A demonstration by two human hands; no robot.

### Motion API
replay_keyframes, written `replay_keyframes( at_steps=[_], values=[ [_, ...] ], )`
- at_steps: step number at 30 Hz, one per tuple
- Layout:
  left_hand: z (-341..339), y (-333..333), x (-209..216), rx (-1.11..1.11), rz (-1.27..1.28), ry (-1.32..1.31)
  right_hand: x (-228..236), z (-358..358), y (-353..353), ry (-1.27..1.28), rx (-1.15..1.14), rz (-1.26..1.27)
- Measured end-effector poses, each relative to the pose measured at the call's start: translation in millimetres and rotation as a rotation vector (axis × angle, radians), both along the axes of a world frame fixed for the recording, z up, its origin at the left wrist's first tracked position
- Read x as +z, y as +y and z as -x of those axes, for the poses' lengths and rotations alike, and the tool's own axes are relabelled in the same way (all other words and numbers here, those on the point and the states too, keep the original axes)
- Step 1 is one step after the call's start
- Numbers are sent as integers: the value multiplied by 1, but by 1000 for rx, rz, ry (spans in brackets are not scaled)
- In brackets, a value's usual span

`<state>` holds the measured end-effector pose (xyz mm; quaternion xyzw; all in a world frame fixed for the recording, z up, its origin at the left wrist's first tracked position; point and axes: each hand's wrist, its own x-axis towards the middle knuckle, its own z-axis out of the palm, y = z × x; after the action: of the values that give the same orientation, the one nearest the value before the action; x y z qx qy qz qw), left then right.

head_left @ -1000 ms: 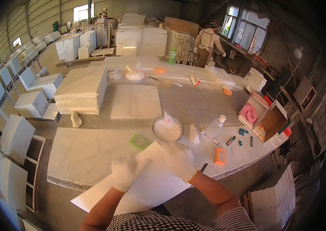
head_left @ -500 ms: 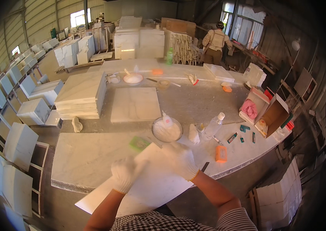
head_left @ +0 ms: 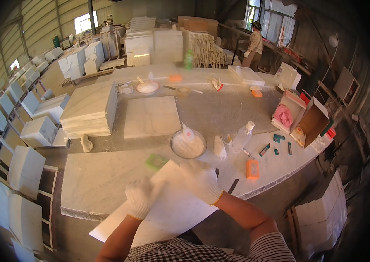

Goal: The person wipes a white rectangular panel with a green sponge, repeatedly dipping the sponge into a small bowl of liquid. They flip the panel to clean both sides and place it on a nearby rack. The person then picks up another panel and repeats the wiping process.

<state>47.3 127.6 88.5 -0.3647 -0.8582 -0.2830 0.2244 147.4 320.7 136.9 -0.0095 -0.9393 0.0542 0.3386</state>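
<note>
Head view shows the white slab [head_left: 174,214] slanting beneath the worker's hands, its far end over the bench [head_left: 93,179] and its near part jutting past the front edge toward the checked shirt [head_left: 172,251]. The left hand [head_left: 139,198], in a pale glove, looks curled above the slab, though blur keeps me from telling whether it grips anything; the right hand [head_left: 200,181], gloved too, reaches over the far corner, its hold just as unclear. With that overhang, I'd keep steady weight on the part above the bench and work lightly near the corner, which could chip. Ahead it's tight: the green box [head_left: 156,161] sits just beside that corner, the bowl [head_left: 204,152] just beyond, and a dark strip [head_left: 233,187] near the right wrist. Leftward, the bench offers more open room.
</note>
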Motion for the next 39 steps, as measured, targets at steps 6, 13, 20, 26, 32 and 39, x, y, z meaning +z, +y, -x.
replay_keyframes(
  at_steps=[6, 13, 20, 26, 32, 39],
  values=[
    [1, 0, -1, -5, 2, -16, -3, 5, -1, 11, -11, -34],
    [1, 0, 3, -26, -48, -9, 1, 3, 10, 54, 88, -25],
    [-1, 2, 4, -27, -51, -12, 4, 5, 9, 34, 93, 8],
    [1, 2, 1, -32, -57, 0, 8, 14, 0, -17, 44, 38],
    [2, 1, -6, -30, -52, 5, 16, 14, -11, -36, 9, 120],
    [2, 1, -6, 13, -65, -66, 20, 10, -9, -238, -72, 106]
  ],
)
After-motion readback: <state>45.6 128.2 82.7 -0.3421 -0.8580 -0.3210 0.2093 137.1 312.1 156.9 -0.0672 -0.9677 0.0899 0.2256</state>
